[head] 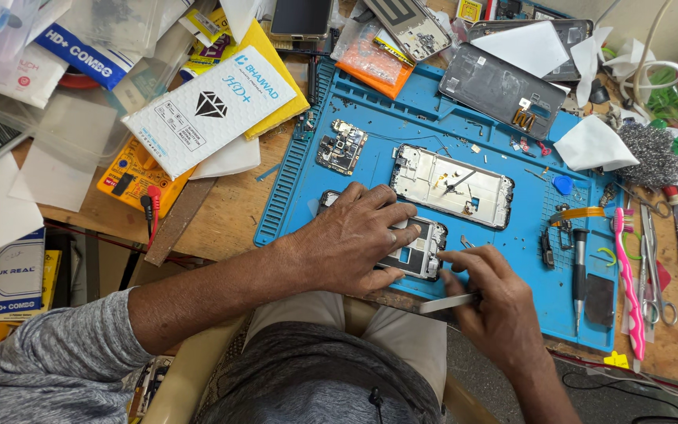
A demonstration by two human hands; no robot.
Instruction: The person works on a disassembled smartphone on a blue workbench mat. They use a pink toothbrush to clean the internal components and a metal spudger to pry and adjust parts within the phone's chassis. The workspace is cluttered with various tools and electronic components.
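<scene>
My left hand (pixel 355 239) lies flat on an opened phone body (pixel 417 251) at the near edge of the blue work mat (pixel 300 180), pressing it down. My right hand (pixel 492 302) pinches a thin metal pry tool (pixel 447 302) whose tip sits at the phone's near right corner. Behind it on the mat rests a bare phone frame (pixel 453 184) and a small dark circuit board (pixel 341 147).
A dark phone back cover (pixel 500 90) lies at the mat's far right. A screwdriver (pixel 580 271), pink toothbrush (pixel 628 283), scissors (pixel 657 267) and steel wool (pixel 653 153) stand to the right. Packets (pixel 209 106) and a yellow multimeter (pixel 131 180) crowd the left.
</scene>
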